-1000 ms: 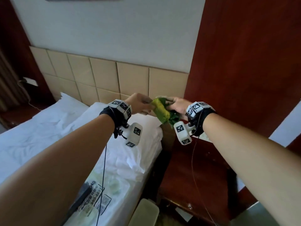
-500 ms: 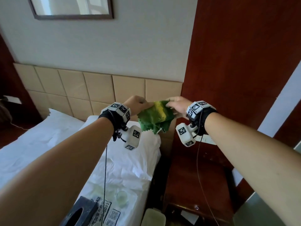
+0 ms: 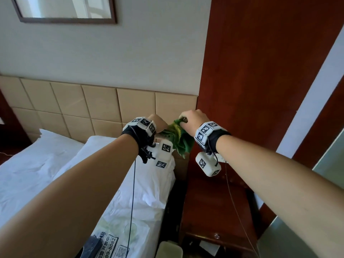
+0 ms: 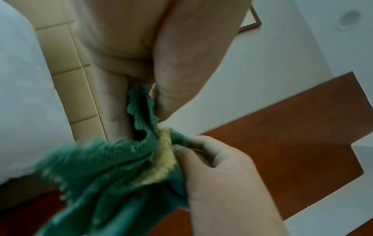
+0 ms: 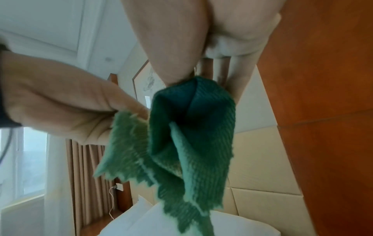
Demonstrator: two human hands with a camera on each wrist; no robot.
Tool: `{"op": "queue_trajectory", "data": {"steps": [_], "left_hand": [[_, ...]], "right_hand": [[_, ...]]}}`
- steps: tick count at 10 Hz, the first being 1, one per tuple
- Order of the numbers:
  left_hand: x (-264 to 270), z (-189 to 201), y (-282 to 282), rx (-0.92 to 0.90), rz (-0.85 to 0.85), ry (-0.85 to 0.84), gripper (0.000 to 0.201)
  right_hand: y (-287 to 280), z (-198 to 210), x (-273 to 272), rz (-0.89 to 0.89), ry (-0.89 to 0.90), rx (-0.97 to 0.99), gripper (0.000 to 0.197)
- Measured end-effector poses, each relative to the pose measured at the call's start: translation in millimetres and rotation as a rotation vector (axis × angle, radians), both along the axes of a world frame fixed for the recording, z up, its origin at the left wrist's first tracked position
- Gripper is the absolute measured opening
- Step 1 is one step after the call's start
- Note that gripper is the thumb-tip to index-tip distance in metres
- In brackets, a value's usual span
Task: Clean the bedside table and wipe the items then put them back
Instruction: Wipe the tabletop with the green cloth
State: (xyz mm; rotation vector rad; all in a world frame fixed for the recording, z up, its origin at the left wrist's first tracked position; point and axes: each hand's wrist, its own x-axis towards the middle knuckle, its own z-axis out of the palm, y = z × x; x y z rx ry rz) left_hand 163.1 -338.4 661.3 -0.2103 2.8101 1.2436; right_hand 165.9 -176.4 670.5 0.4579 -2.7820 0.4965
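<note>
A green and yellow cleaning cloth hangs between my two hands, raised in front of the headboard. My left hand pinches one edge of the cloth between thumb and fingers. My right hand pinches the opposite corner of the cloth, which droops in folds below it. The dark wooden bedside table stands low on the right, beneath my right forearm, and its top shows bare.
The bed with white pillows lies at left. A plastic bag with print and a dark object rest on it near the lower edge. A tan padded headboard and a red-brown wood panel stand behind.
Both hands have risen with the cloth. It was bunched a second ago, then spread out between the hands, and now hangs in folds with the hands closer together.
</note>
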Motion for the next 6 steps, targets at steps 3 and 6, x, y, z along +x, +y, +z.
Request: {"op": "queue_trajectory", "data": {"steps": [3, 6], "left_hand": [[-27, 10, 25, 0.256, 0.047, -0.05, 0.038], [-17, 13, 29, 0.535, 0.005, -0.1, 0.011]], "right_hand": [[20, -2, -11, 0.157, -0.418, -0.354, 0.031], [44, -19, -34, -0.037, -0.649, -0.928, 0.038]]}}
